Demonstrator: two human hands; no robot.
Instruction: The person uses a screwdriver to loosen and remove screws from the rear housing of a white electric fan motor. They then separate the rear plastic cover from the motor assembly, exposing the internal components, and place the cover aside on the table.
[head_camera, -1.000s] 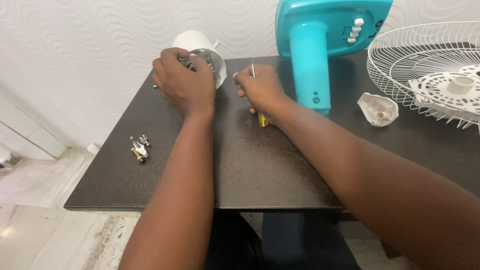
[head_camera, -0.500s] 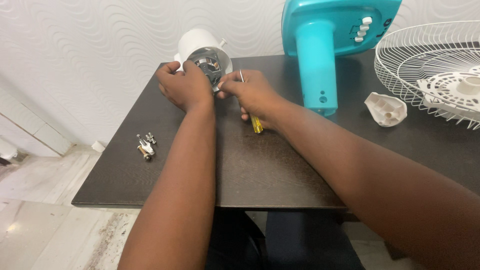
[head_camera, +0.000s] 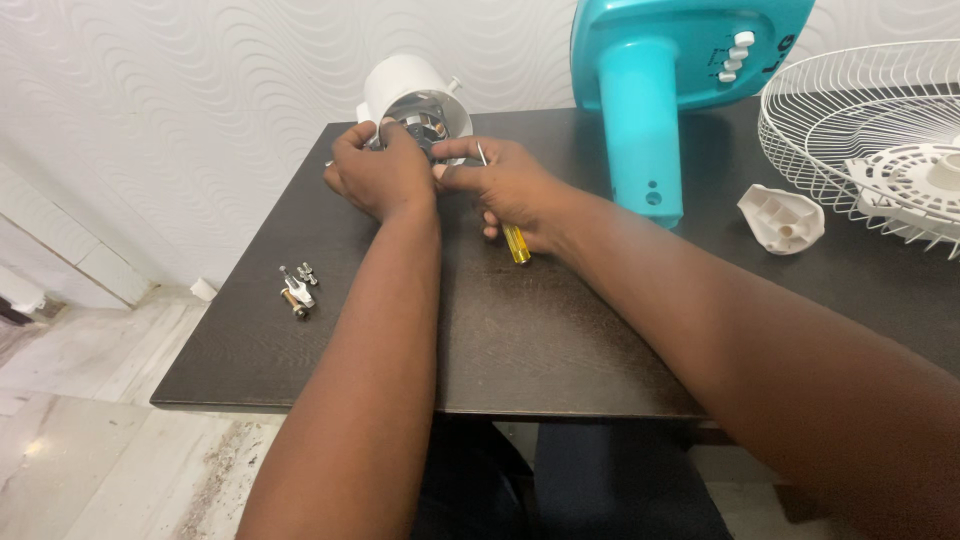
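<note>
Near the far left corner of the tabletop (head_camera: 500, 330), the white motor housing (head_camera: 410, 92) is clamped by the left hand (head_camera: 375, 178) while the right hand (head_camera: 510, 190), closed around a yellow-handled screwdriver (head_camera: 514, 243), pinches beside it; a slipped tip could gouge fingers or windings.

Home; wallpapered wall (head_camera: 200, 90), tiled floor (head_camera: 90, 420)

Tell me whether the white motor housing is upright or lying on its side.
On its side: the white motor housing shows its open round end and metal inside facing the camera.

Glossy white plastic motor housing (head_camera: 405, 82); matt dark wood table (head_camera: 520, 330).
</note>
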